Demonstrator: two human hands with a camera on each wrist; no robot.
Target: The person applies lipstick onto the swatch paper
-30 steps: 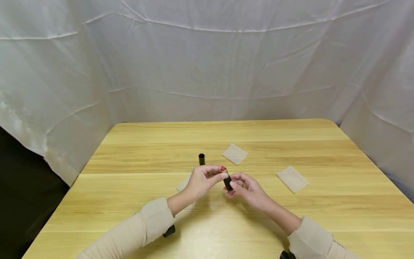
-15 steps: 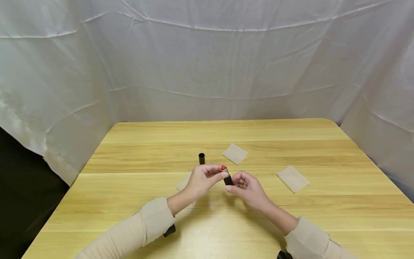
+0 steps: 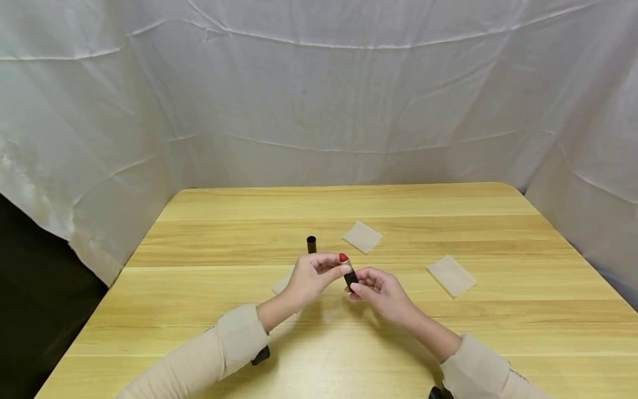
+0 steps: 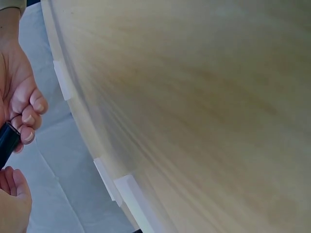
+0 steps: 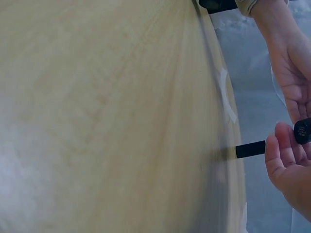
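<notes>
Both hands meet over the middle of the table on one lipstick (image 3: pixel 351 279), its red tip showing at the top and its black base below. My left hand (image 3: pixel 308 280) pinches the upper collar between thumb and fingers. Lower down, the thumb and fingers of my right hand (image 3: pixel 382 292) hold the black base. The lipstick tilts slightly, tip up and leftward. In the right wrist view the round end of the base (image 5: pixel 302 131) faces the camera. A black lipstick cap (image 3: pixel 311 245) stands upright just behind my left hand, its lower part hidden.
Thin pale square pads lie on the wooden table (image 3: pixel 239 205): a back pad (image 3: pixel 362 237), a right pad (image 3: pixel 451 276) and a left pad (image 3: pixel 283 282) partly covered by my left hand. White cloth (image 3: pixel 349 100) hangs around the table's back and sides.
My right hand loosened around the base half a second ago and now grips it again. A little more of the red tip shows. My left hand stays in place.
</notes>
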